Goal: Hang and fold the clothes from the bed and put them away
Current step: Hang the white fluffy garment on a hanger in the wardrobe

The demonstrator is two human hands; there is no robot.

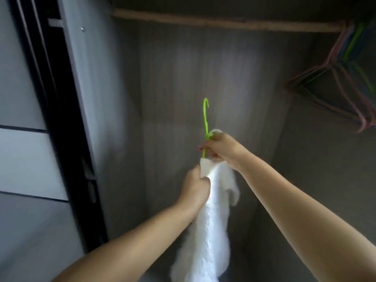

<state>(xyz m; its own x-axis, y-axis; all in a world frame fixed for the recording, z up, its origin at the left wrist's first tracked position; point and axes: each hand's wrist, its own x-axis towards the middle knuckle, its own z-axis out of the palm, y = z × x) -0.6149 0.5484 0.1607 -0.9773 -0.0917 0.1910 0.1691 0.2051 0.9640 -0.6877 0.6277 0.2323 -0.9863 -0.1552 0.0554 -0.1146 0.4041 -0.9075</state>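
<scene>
Hanging limp below a green hanger point(205, 123) inside the wardrobe, white sweater point(205, 231): soft, light, likely slippery; right hand point(218, 146) grips hanger neck, left hand point(196, 189) fingers bunch fabric near the collar.

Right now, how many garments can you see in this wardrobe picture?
1: a white garment on the green hanger, gripped by both hands at centre. Others may lie outside the frame.

Fluffy white knit garment point(205, 231) on a smooth, glossy green hanger point(205, 119); below the rough wooden rail point(203, 22), matt grey woodgrain panels point(203, 78).
</scene>
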